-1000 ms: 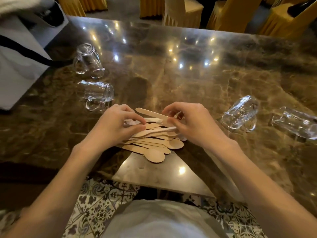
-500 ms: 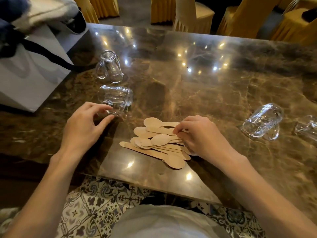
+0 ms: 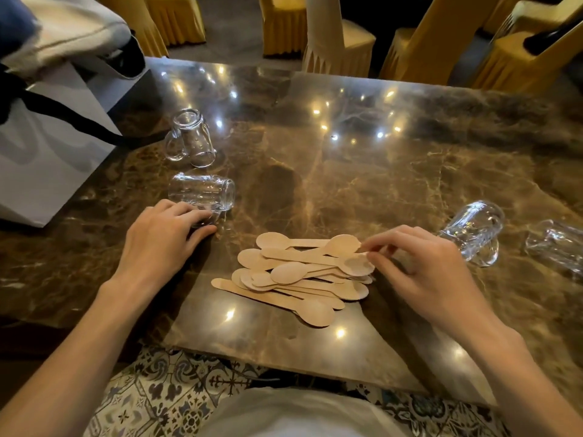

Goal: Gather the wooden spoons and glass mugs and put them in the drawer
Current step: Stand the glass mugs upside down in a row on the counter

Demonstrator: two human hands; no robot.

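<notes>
Several wooden spoons point(image 3: 299, 272) lie in a loose pile on the marble table point(image 3: 362, 171), near its front edge. My right hand point(image 3: 422, 269) rests at the pile's right side, thumb and forefinger pinching the rim of a top spoon's bowl. A glass mug point(image 3: 202, 190) lies on its side left of the pile. My left hand point(image 3: 167, 238) has its fingers and thumb closed around that mug's handle. A second mug point(image 3: 189, 138) stands upside down behind it. Two more mugs lie on their sides at the right, one point(image 3: 476, 231) close to my right hand, one point(image 3: 555, 244) at the frame's edge.
A white bag point(image 3: 47, 165) with a black strap stands on the table's left end, next to the two left mugs. Chairs in yellow covers point(image 3: 419, 42) line the far side. Patterned floor tiles point(image 3: 164, 392) show below the table's front edge.
My left hand has left the spoon pile, moved left and closed on the lying mug's handle. My right hand has shifted to the pile's right edge. The camera has tilted up.
</notes>
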